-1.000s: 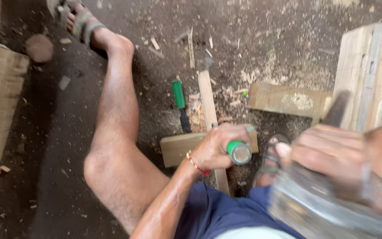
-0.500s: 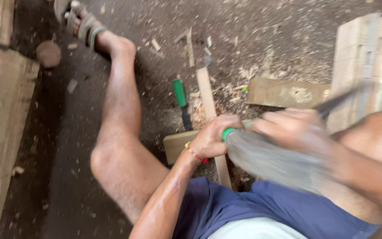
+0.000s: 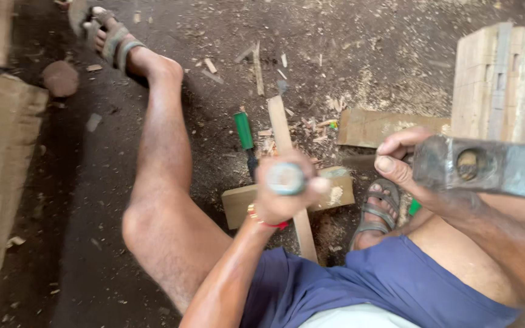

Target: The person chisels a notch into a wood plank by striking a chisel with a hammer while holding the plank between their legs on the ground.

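left hand fisted around a green-handled chisel, upright over a narrow pale wooden strip lying across a flat wooden block on the dirt floor. right hand grips a grey metal hammer head, held beside the chisel, apart. second green-handled tool lies just left of the strip.

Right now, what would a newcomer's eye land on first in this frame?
The heavy metal hammer raised at the right edge in the right hand. Next, at centre, the left hand gripping a green-handled chisel upright over a long wooden strip laid across a block on the chip-strewn dirt floor.
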